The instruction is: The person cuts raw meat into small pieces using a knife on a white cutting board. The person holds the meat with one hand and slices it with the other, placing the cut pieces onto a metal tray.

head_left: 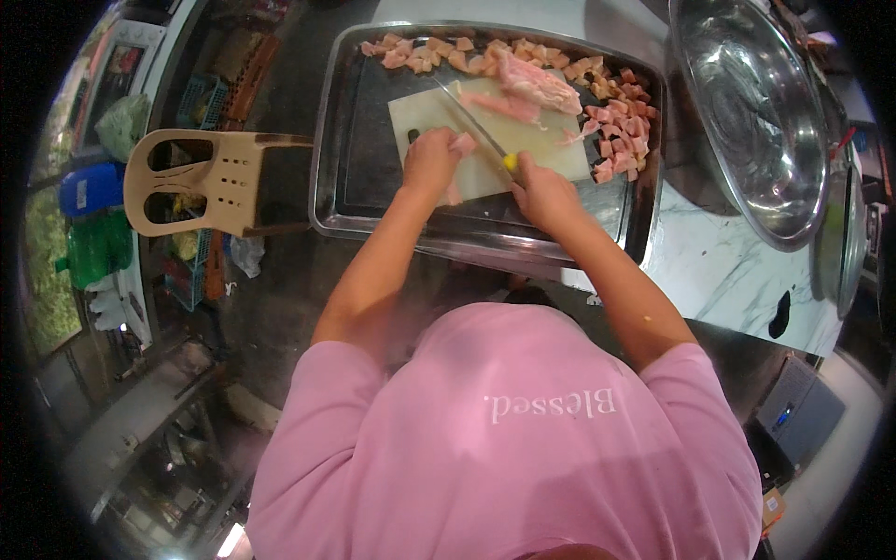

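My right hand (545, 193) is closed around the yellow handle of a long knife (483, 130), whose blade slants up and left over a white cutting board (551, 161). At the board's left side, my left hand (431, 164) is closed on a small piece of pink raw meat (462, 144). A larger slab of raw meat (537, 86) lies at the far side of the board, beyond the blade. The board rests inside a wide metal tray (322, 168). Cut meat cubes (623, 131) lie along the tray's far and right sides.
A large steel basin (761, 103) stands tilted on the marble-patterned table (714, 266) to the right. A dark object (780, 315) lies near the table's edge. Left of the tray is a tan plastic chair (215, 182), with crates (187, 271) beyond it.
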{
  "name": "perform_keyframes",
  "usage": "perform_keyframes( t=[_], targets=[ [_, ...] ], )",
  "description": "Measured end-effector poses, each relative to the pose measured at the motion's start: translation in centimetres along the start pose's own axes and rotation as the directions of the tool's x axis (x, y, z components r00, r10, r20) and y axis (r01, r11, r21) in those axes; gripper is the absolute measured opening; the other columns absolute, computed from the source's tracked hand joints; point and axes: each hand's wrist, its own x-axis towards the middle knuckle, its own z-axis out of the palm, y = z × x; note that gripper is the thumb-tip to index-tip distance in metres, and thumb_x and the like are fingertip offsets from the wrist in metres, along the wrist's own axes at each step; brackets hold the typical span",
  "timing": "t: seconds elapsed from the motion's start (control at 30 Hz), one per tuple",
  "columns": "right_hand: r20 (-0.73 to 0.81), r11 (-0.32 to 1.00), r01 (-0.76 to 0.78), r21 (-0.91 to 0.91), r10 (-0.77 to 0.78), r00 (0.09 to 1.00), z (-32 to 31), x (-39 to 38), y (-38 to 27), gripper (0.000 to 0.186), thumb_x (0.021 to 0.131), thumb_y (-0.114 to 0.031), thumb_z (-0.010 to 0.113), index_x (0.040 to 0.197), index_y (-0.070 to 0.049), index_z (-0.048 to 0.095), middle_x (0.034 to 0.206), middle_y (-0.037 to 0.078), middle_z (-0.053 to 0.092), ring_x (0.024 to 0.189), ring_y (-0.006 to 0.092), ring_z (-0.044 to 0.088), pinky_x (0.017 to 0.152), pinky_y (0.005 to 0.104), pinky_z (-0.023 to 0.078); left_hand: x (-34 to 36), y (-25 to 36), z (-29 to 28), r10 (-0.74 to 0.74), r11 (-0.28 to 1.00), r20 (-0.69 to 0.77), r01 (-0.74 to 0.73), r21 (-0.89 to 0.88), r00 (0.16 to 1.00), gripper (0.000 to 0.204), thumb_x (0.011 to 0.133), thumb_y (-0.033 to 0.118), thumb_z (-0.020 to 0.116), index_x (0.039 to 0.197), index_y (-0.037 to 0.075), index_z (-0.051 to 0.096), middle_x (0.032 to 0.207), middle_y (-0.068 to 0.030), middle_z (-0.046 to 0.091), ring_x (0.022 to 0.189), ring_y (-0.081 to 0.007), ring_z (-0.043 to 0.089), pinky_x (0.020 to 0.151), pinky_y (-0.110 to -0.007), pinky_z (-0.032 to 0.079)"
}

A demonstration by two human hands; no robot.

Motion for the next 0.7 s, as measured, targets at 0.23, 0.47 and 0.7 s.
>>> perform_keyframes(
  t=[0.23, 0.47, 0.7],
  targets=[
    [0.167, 0.997, -0.068, 0.027, 0.062, 0.984, -0.3, -5.1, 0.3, 0.033, 0.090, -0.020, 0.060, 0.110, -0.004, 0.038, 0.088, 0.027, 0.064, 0.086, 0.0488, 0.060, 0.073, 0.0558, 0.047, 0.6, 1.1, -0.9, -0.081, 0.993, 0.165, 0.093, -0.068, 0.983, 0.014, 0.078, 0.010, 0.069, 0.089, 0.000, 0.069, 0.083, -0.0183, 0.068, 0.079, -0.0366, 0.066, 0.072, -0.043, 0.051],
    [0.063, 0.998, 0.035, 0.057, -0.038, 0.997, 2.5, 0.3, -0.1, 0.031, 0.089, -0.019, 0.059, 0.110, -0.003, 0.042, 0.090, 0.026, 0.065, 0.087, 0.0455, 0.063, 0.074, 0.0545, 0.049, -0.7, 0.5, -0.8, 0.141, 0.989, 0.103, -0.144, 0.023, 0.985, 0.016, 0.082, 0.014, 0.065, 0.093, 0.003, 0.068, 0.095, -0.0189, 0.066, 0.094, -0.0382, 0.063, 0.079, -0.044, 0.049],
    [-0.053, 0.994, -0.095, 0.049, 0.098, 0.994, 0.4, -0.3, 3.4, 0.035, 0.089, -0.022, 0.061, 0.112, -0.005, 0.041, 0.089, 0.028, 0.063, 0.085, 0.0487, 0.060, 0.073, 0.0552, 0.047, -1.1, 1.8, -1.0, -0.094, 0.968, 0.089, 0.112, -0.224, 0.992, 0.021, 0.085, 0.015, 0.061, 0.098, -0.001, 0.064, 0.098, -0.0203, 0.064, 0.099, -0.0389, 0.060, 0.082, -0.046, 0.048]
  ],
)
